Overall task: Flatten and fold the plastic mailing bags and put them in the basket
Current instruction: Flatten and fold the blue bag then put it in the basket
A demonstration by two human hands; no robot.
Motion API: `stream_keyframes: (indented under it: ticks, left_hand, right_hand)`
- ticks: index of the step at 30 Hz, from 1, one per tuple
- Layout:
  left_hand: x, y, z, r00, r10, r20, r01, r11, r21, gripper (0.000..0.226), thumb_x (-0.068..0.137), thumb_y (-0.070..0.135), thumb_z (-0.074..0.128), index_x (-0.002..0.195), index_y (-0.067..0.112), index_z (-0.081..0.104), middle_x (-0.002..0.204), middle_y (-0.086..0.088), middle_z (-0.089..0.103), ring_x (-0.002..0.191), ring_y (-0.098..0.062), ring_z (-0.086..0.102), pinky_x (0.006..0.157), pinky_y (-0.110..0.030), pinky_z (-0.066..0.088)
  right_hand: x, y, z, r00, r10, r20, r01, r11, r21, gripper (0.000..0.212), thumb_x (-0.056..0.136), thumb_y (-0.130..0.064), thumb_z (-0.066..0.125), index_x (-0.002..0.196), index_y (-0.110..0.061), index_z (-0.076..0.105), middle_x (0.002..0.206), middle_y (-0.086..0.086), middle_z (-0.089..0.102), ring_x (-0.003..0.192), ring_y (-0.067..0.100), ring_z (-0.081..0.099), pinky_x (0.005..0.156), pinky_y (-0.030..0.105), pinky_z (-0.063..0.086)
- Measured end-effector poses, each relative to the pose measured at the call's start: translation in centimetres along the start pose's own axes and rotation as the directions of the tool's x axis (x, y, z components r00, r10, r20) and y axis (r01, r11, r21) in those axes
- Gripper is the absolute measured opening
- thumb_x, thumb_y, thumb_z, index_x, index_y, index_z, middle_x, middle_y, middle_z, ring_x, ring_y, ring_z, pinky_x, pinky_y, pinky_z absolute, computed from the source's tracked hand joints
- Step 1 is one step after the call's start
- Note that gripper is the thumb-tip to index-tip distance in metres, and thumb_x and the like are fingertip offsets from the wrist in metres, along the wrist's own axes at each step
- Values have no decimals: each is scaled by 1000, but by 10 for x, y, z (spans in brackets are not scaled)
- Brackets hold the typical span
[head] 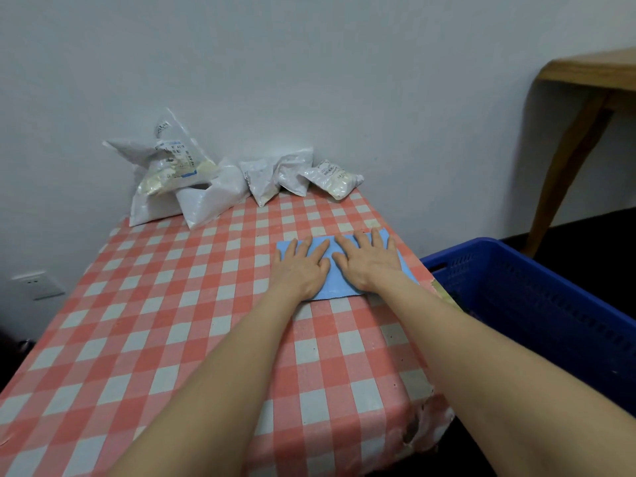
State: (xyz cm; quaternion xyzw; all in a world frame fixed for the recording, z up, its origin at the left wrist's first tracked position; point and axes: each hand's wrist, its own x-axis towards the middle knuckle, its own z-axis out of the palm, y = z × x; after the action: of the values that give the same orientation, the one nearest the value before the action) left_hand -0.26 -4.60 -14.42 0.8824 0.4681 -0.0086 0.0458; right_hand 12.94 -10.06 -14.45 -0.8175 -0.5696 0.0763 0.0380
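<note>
A light blue mailing bag (335, 290) lies flat on the red-and-white checked table (192, 304), near its right edge. My left hand (303, 266) and my right hand (368, 261) press on it side by side, palms down, fingers straight. Both hands cover most of the bag. Several crumpled white mailing bags (206, 194) are piled against the wall at the table's far edge. A blue plastic basket (537, 297) stands to the right of the table, lower than its top.
A wooden table (585, 108) stands at the far right by the wall. A wall socket (38, 284) is low on the left. The table's front right corner covering is torn (426, 425).
</note>
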Motion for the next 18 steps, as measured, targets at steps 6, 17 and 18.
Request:
stream_keyframes:
  ticks: [6,17,18]
  left_hand:
    - [2,0,3,1000,-10,-18,10,1000,-1,52,102,42,11,152,34,3,161,3,1,148,-21,-3,118,-46,-2]
    - [2,-2,5,1000,-7,18,7,1000,-15,52,102,41,12,153,30,5,161,2,2,148,-21,-1,119,-45,0]
    - [2,-2,6,1000,-7,3,7,999,-32,51,103,40,13,153,31,7,161,2,4,148,-21,1,119,-45,1]
  right_hand:
    - [0,1,1,1000,2,-12,-2,1000,-5,54,101,-51,11,153,-38,5,163,1,3,148,30,-7,118,52,-5]
    - [1,0,5,1000,13,17,-13,1000,-10,54,101,-52,10,153,-38,6,163,0,2,149,29,-7,118,52,-5]
    - [2,0,5,1000,9,27,-9,1000,-6,55,100,-53,11,153,-38,6,163,0,2,149,29,-7,118,52,-4]
